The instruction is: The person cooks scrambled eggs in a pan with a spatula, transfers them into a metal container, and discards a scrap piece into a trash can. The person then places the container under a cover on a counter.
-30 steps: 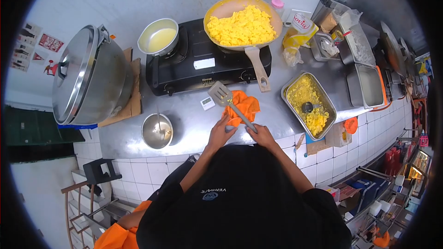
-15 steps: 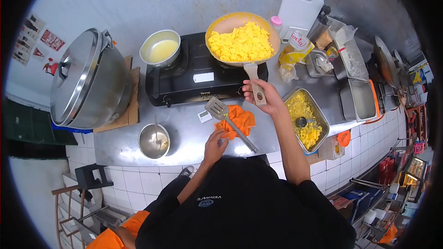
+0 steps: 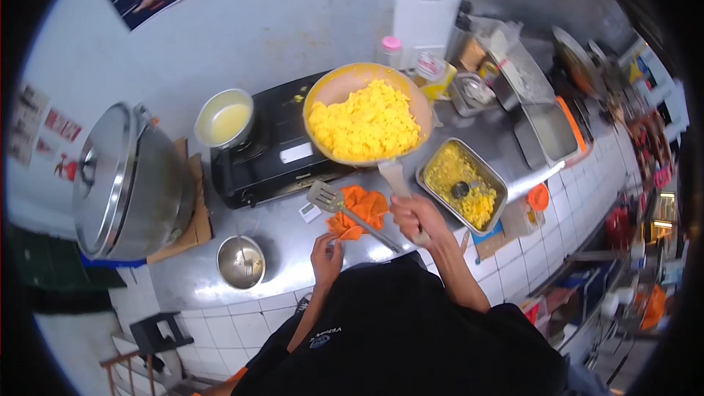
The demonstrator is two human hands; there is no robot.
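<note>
My right hand is closed around the pale handle of a frying pan. A large heap of scrambled eggs lies in the pan, which is lifted and tilted over the right part of the black gas stove. My left hand is at the near left corner of a crumpled orange cloth, fingers closed on its edge. A slotted turner rests across the cloth. Right of the pan stands a steel tray with chopped egg and a dark-knobbed tool in it.
A saucepan with yellow liquid sits on the left burner. A lidded pot stands far left. Near the front edge are a steel bowl with a fork and a small white timer. Bags and steel containers line the right.
My right hand has drawn the pan nearer and off the burner, tilting it. The camera view has shifted. My left hand stays by the cloth, whose corner now meets the fingers.
</note>
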